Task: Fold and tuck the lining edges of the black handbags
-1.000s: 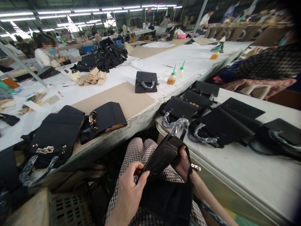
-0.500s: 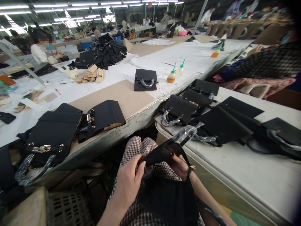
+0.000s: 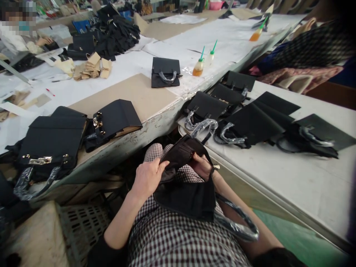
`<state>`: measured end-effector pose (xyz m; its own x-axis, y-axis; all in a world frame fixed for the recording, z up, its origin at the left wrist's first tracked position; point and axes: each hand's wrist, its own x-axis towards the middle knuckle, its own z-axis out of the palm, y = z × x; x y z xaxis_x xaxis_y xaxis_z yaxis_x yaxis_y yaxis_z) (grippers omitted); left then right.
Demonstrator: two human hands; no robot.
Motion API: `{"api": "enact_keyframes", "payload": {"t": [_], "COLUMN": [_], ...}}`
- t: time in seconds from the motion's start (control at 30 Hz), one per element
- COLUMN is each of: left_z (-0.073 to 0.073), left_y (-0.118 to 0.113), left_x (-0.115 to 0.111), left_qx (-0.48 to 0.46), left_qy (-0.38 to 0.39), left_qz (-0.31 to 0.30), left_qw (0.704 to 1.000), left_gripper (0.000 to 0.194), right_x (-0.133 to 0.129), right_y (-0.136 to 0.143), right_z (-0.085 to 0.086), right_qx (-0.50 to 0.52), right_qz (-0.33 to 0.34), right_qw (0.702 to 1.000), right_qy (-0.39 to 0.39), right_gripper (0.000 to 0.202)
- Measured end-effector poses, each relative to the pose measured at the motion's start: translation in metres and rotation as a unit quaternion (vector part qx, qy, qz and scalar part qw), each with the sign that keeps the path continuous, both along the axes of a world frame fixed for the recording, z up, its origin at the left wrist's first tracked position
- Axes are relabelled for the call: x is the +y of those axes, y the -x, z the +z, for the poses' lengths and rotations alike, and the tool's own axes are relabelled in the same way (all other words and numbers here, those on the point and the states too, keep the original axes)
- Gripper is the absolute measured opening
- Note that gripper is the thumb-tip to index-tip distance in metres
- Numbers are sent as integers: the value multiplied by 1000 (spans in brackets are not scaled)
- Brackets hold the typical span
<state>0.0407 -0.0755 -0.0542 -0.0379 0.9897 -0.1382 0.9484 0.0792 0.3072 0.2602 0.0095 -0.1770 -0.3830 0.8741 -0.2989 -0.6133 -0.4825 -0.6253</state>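
I see a black handbag (image 3: 183, 185) lying in the lap, on the checked skirt (image 3: 178, 241), near the bottom middle of the view, with its top flap lifted toward the table edge. My left hand (image 3: 147, 177) grips the bag's left edge, thumb on top and fingers curled under the flap. My right hand (image 3: 202, 167) is tucked against the bag's right side, fingers closed on the lifted flap; a gold clasp (image 3: 215, 167) shows just beside that wrist. One plastic-wrapped handle (image 3: 239, 226) hangs off the bag's near right side, over the thigh. Another wrapped handle (image 3: 204, 126) stands up just behind the flap; I cannot tell whether it belongs to this bag. To the right, on the white table (image 3: 292, 185), several more black bags (image 3: 250, 122) lie in an overlapping row, their wrapped handles toward me. To the left, on the long worktable (image 3: 155, 126) with chipped paint, a bag with gold hardware (image 3: 111, 120) lies on a brown cardboard sheet (image 3: 133, 92), and a larger black bag (image 3: 47, 142) hangs partly over the near edge. Farther along sits a single small black bag (image 3: 165, 72), with two glue bottles (image 3: 198, 66) with green nozzles just to its right. At far left a pile of black pieces (image 3: 114, 31) rests beside a stack of tan cardboard tags (image 3: 93, 66), and another person (image 3: 19, 33) works there.
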Motion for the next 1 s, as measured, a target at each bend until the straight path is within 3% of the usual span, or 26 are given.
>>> {"api": "enact_keyframes", "payload": {"t": [0.17, 0.33, 0.63, 0.77, 1.0], "left_z": [10, 13, 16, 15, 6], "left_y": [6, 7, -5, -7, -15], "left_x": [-5, -25, -41, -36, -22], "left_qx": [-145, -252, -343, -347, -238], "left_qy": [20, 19, -66, -126, -274], "left_qz": [13, 39, 61, 48, -9], "left_qw": [989, 967, 935, 928, 932], "left_gripper": [31, 25, 26, 18, 10], "right_x": [0, -1, -7, -6, -6], "right_y": [0, -3, -11, -12, -7], "right_z": [-2, -4, -13, -14, -11], "right_qx": [-3, -1, -21, -25, -13], "right_qz": [-9, -15, -34, -23, -7], "right_qw": [1000, 1000, 999, 999, 999], "right_qy": [-4, -14, -14, -13, -33], "right_gripper": [52, 43, 35, 32, 28]}}
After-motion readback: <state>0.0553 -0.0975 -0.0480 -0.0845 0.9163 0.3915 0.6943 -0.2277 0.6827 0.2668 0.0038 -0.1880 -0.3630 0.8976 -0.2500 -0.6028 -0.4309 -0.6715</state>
